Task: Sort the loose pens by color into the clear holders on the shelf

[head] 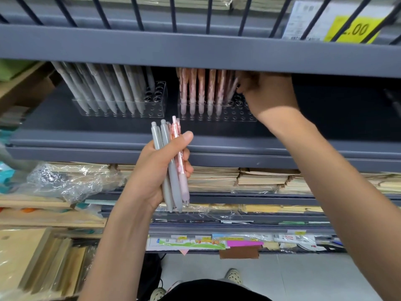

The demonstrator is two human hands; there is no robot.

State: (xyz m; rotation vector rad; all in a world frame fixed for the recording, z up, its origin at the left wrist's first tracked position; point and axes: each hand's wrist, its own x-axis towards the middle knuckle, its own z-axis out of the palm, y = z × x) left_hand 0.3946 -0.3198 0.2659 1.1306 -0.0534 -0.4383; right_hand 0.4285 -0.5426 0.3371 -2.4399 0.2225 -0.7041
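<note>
My left hand (156,170) grips a small bundle of loose pens (173,168) in front of the shelf edge: two grey ones and pink ones, buttons up. On the grey shelf (86,133) stand two clear holders. The left holder (156,105) carries a row of grey pens (108,92), with bare holes at its right end. The right holder (234,114) carries pink pens (201,92). My right hand (267,94) reaches under the upper shelf to that holder's right end, its fingers at a pink pen (233,89) there; the fingertips are partly hidden.
The upper shelf's front rail (195,53) hangs low over the holders, with a yellow price tag (353,29) above. Stacks of notebooks (238,177) fill the shelf below. Crumpled clear plastic (65,179) and wooden boards (43,257) lie at the left.
</note>
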